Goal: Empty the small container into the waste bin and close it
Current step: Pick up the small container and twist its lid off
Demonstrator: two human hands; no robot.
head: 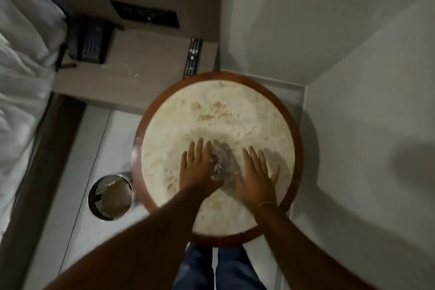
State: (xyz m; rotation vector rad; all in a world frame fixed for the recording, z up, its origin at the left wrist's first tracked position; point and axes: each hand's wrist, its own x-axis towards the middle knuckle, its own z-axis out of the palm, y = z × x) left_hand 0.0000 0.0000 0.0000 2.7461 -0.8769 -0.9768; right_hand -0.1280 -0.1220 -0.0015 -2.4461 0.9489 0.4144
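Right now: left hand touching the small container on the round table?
Touching, going by the head view: the left hand overlaps the small container's left edge with no gap visible, though blur hides the grip. The right hand sits apart.

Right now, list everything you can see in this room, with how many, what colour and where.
Small container: one, clear glass-like, blurred, on the round table between the hands.
Round table: one, cream mottled top with brown rim, centre.
Waste bin: one, silver perforated metal, on the floor left of the table.
Bedside shelf: one, light wood, behind the table.
Phone: one, black, on the shelf's left.
Remote: one, black, on the shelf's right edge.
Bed: one, white sheets, far left.
Left hand: open, beside the container.
Right hand: open, wrist bangle.
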